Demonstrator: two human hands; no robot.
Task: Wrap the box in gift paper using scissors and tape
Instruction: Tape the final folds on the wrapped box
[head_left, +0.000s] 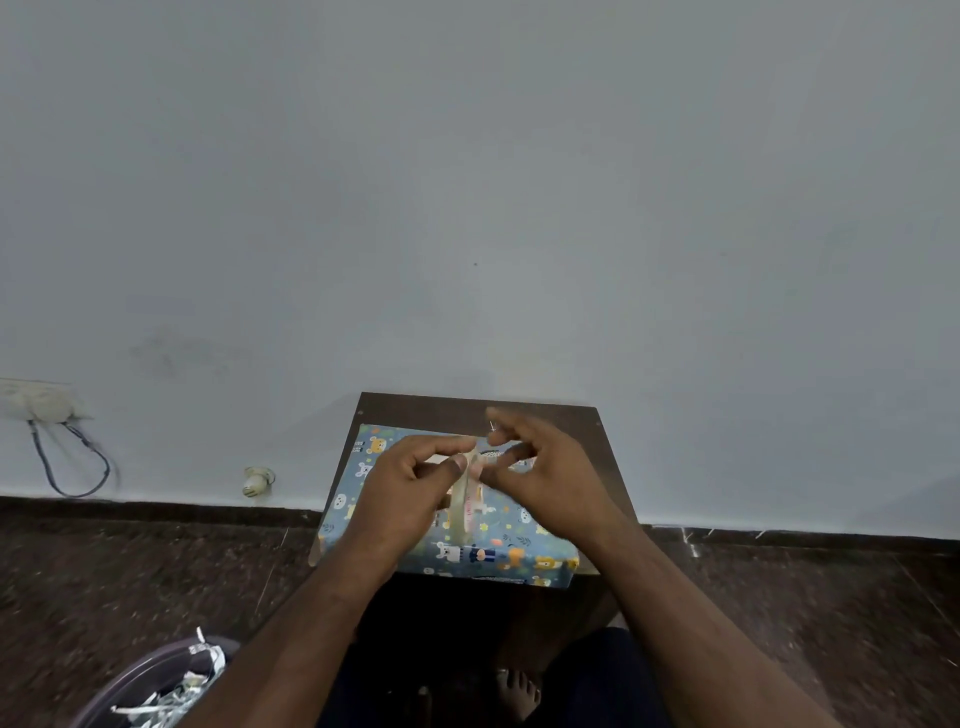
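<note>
My left grip (415, 480) holds the tape roll (464, 506); right grip (524, 467) pinches its end. Risk: tape folding onto itself.

Home room: bare wall (467, 182), wall socket (36, 400), stone floor (130, 571).

One box wrapped in blue animal-print gift paper (519, 556) lies at lower centre on one dark wooden surface (415, 408). Two hands show above it: the left hand (410, 488) and the right hand (545, 467), with one roll of clear tape (464, 512) between them. One bin of paper scraps (156, 691) sits at lower left. One wall socket with a cable (36, 400) is at middle left. One bare foot (517, 688) shows at the bottom.
</note>
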